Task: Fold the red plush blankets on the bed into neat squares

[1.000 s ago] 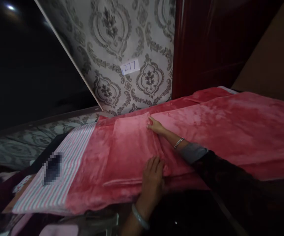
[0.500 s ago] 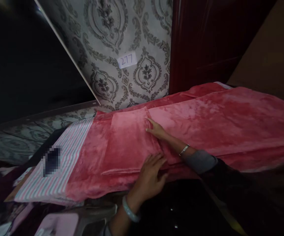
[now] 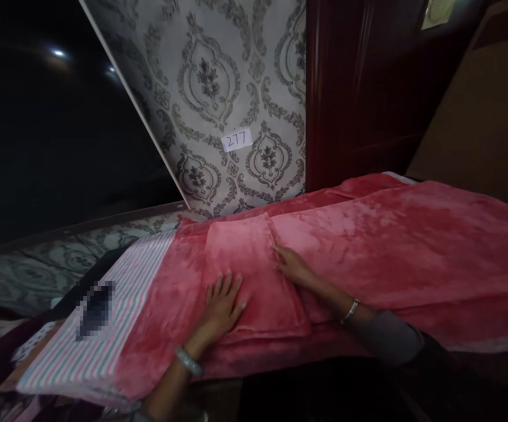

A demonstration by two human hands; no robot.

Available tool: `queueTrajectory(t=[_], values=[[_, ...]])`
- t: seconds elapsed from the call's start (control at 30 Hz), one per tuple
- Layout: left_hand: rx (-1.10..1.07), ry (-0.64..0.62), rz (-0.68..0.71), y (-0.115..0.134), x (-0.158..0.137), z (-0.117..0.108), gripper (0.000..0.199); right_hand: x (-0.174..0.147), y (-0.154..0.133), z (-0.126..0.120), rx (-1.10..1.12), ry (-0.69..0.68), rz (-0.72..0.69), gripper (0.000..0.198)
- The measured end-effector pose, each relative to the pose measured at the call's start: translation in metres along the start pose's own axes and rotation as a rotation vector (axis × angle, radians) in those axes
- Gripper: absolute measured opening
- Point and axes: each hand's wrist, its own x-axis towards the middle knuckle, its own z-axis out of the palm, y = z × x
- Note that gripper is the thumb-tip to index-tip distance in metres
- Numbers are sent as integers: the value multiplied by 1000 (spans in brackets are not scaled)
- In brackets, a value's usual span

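Note:
A pink-red plush blanket lies spread over a long surface, with a folded flap on its left part. My left hand rests flat on the flap near its front left side, fingers spread. At the flap's right edge, my right hand touches the cloth with its fingertips, index finger stretched out. Its other fingers are partly hidden under the hand. A bracelet circles each wrist. Neither hand visibly grips the cloth.
A striped sheet shows at the left, with a dark pixelated item on it. Behind stand a dark screen, a patterned wall with a paper marked 277, and a dark red door.
My left hand has moved left from the flap's front right corner and now lies flat on it. The right hand stays at the right edge. The view has tilted up slightly.

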Motion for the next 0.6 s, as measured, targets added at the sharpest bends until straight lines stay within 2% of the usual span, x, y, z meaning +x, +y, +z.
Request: queueTrajectory(t=[0.07,0.17,0.23,0.37,0.47,0.6], values=[[-98,-41,117,-15,5,-13,64,3,-6,-8,-105,20,-44,67],[-179,47,252,-35,37,-45,54,24,-31,-17,-193,76,-126,70],[-134,121,206,-42,73,-66,52,48,-56,-19,-204,37,-144,70],[10,141,-38,-39,148,-90,55,100,-95,-11,-250,9,-78,67],[39,165,-99,-34,182,-81,55,123,-90,4,-306,18,-74,62],[90,171,-128,-32,195,-41,57,126,-48,27,-405,-33,-82,61]])
